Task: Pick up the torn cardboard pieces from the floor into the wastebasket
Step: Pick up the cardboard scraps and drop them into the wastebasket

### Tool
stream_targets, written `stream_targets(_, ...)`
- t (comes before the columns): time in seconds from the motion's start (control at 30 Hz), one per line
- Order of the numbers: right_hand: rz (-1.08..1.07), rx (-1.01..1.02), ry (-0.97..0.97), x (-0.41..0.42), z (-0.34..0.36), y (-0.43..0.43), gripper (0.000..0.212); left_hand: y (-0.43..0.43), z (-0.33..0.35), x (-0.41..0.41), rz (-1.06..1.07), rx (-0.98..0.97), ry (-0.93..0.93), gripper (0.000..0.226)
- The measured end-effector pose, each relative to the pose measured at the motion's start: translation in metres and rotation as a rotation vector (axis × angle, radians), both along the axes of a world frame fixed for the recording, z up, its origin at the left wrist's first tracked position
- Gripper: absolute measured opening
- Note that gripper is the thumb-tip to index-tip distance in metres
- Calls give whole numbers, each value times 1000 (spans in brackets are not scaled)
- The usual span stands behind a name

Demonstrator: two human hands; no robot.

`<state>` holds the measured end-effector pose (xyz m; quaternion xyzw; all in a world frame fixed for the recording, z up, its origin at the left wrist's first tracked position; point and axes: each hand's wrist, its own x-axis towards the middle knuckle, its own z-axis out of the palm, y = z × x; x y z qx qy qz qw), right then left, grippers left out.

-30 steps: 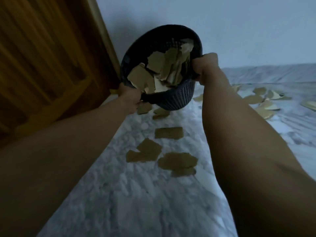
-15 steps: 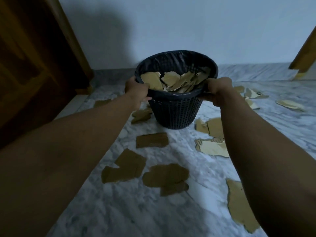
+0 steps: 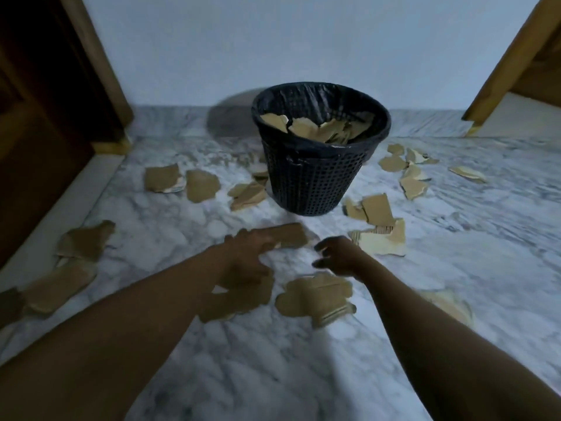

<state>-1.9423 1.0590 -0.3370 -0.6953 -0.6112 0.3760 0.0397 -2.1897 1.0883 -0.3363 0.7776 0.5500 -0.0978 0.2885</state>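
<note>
- The torn brown cardboard pieces (image 3: pixel 315 296) lie scattered across the white-grey marble floor (image 3: pixel 273 375) on every side of the bin, and more are heaped inside it.
- The black mesh plastic wastebasket (image 3: pixel 309 183), lined with a black bag, stands upright on the floor near the pale wall (image 3: pixel 273 41).
- The left hand (image 3: pixel 249 256) reaches to a flat rectangular cardboard scrap (image 3: pixel 293 235) just in front of the basket. Its spread fingers touch the scrap's near edge — blurred, but not clasped round it.
- The right hand (image 3: pixel 337 253) hovers just beside, fingers loosely curled, grasping nothing.
- A dark wooden door (image 3: pixel 36 117) stands at the left and a lighter wooden frame (image 3: pixel 510 62) at the right.
</note>
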Motion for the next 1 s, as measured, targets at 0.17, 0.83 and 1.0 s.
stream_targets(0.17,242,-63,-345,-39,-33,-46,95,-20,-24,-43,-367,63,368,88)
stream_targets(0.83,-881,-89,-176,58,-1,-101,63,-54,6,87,-316,-150,47,41)
stream_targets(1.0,-964,-165,-244,102,-17,-131,67,-87,-41,141,-264,-47,137,56)
